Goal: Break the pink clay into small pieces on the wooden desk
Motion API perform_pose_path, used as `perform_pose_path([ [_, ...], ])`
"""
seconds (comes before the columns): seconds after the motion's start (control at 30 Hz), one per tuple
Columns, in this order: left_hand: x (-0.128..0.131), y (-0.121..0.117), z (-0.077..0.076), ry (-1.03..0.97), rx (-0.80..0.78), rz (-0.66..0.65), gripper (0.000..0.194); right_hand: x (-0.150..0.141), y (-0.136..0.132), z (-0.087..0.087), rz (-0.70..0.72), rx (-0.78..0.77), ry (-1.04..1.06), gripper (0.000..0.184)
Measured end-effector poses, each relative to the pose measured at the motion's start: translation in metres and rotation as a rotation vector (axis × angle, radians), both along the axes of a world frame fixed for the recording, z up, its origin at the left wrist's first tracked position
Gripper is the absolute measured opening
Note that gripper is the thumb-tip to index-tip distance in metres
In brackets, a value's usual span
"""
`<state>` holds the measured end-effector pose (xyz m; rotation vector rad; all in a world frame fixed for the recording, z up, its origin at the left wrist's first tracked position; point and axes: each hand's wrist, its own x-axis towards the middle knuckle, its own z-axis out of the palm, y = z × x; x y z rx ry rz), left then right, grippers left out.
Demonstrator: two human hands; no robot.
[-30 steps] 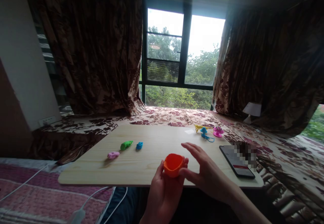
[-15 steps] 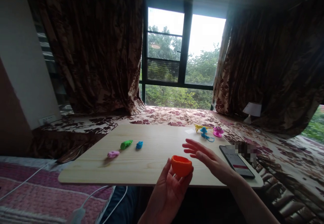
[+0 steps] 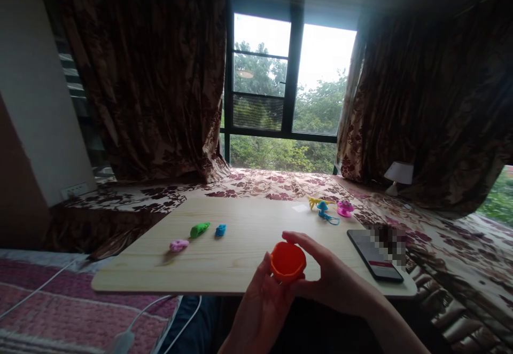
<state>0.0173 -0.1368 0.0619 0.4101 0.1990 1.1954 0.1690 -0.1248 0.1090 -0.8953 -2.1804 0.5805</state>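
My left hand (image 3: 266, 300) holds a small orange bowl (image 3: 287, 266) from below and the left, thumb against its side. The bowl looks soft and hand-shaped, with an uneven rim, and its hollow tilts toward me. My right hand (image 3: 331, 274) wraps the bowl's right side, with fingers at the far rim and the thumb low on the near side. Both hands are over the near edge of the pale wooden table (image 3: 240, 274). Some fingertips are hidden behind the bowl.
Left on the table lie a green lump (image 3: 199, 229), a blue piece (image 3: 220, 230) and a pink piece (image 3: 178, 245). At the back right are a blue mushroom-shaped piece (image 3: 322, 208), a yellow figure (image 3: 313, 203) and a pink mushroom-like piece (image 3: 345, 208). A phone (image 3: 374, 258) lies right.
My right hand has come in from the right and closed round the bowl. The bowl has tipped toward me, showing more of its inside. The pieces on the table stay put.
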Motion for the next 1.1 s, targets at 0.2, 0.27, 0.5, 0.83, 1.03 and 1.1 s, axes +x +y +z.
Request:
perform_pose_path([
  [0.2,0.005,0.000,-0.005,-0.032,-0.031,0.014,0.035,-0.010,0.000,0.002,-0.036,0.068,-0.088,0.072],
  [0.27,0.004,0.000,-0.004,-0.058,-0.005,-0.005,0.035,-0.014,0.002,0.002,-0.010,0.049,-0.066,0.064],
  [0.5,0.005,0.000,-0.001,-0.017,-0.092,-0.008,0.033,-0.014,0.002,0.006,0.011,0.076,-0.128,0.077],
  [0.83,0.005,-0.001,-0.001,-0.011,-0.095,-0.011,0.037,-0.017,0.003,0.010,0.013,0.136,-0.161,0.069],
  [1.03,0.006,0.001,-0.004,-0.058,-0.101,-0.006,0.032,-0.017,0.005,0.008,0.016,0.160,-0.140,0.050],
  [1.1,0.007,0.001,-0.004,-0.060,-0.109,-0.010,0.032,-0.017,0.006,0.007,0.004,0.156,-0.138,0.050],
])
